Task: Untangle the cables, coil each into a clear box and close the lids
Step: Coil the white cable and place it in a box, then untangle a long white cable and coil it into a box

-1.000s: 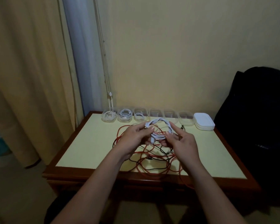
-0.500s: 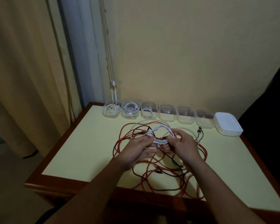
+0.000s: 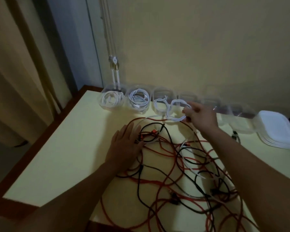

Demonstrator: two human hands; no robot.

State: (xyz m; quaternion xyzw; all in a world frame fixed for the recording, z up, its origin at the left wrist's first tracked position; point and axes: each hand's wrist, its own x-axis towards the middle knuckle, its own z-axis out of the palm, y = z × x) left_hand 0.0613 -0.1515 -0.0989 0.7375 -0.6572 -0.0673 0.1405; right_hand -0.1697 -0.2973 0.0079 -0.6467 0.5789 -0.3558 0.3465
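6 clear boxes [image 3: 162,104] sit in a row along the far edge of the table [image 3: 65,148], up against the wall. The 3 on the left side of the row each have a white cable inside; the other 3 look hazy, so I can't say what's in them. None of the 6 has a lid on. The lids [image 3: 278,131] are stacked in 1 white pile at the right end of the row, near the right edge of the frame.

The right hand [image 3: 203,118] is up by the middle of the row, fingers curled and pinching the right side of a coiled white cable [image 3: 175,119]. The coil hangs in the air just in front of the 3rd and 4th boxes, and whether it touches either one is hard to make out.

The left hand [image 3: 124,146] is spread flat, fingers straight, palm down on the upper left edge of the tangle [image 3: 174,158]. It's gripping nothing, just resting on the wires. That tangle is a big mess of red, black and a few white cables, covering the centre and lower right of the tabletop.

A beige curtain [image 3: 15,81] fills the left side of the frame, and 2 pale cords [image 3: 115,67] hang down the wall above the 1st box.
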